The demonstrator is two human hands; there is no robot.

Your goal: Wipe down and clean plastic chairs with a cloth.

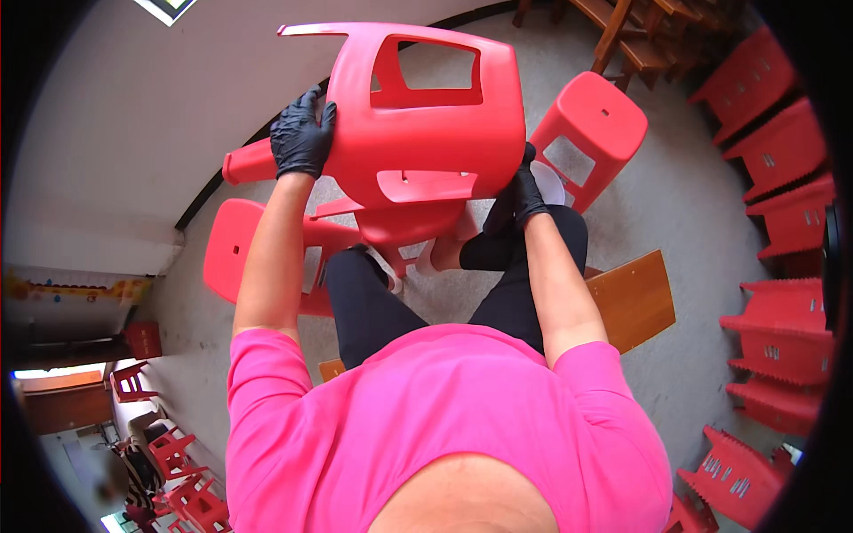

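A red plastic stool (433,140) is held up on its side before me, its legs to the left and its seat end to the right. My left hand (301,136), in a black glove, grips its leg-end edge between two legs. At the seat end, my right hand (522,190), also gloved in black, holds the lower corner, its fingers partly hidden. Beneath the held stool, another red plastic piece (410,223) shows between my feet. One red stool (226,250) stands by my left forearm. Another red stool (603,113) stands beyond my right hand, next to a partly hidden white round container (549,182).
A wooden seat board (633,300) shows beside and under me. Red slatted chairs or stools (783,326) line the right side. Brown wooden furniture (616,33) stands at top right. A pale wall (133,133) bounds the left. Lower left, a person (136,466) is near more red stools (196,500).
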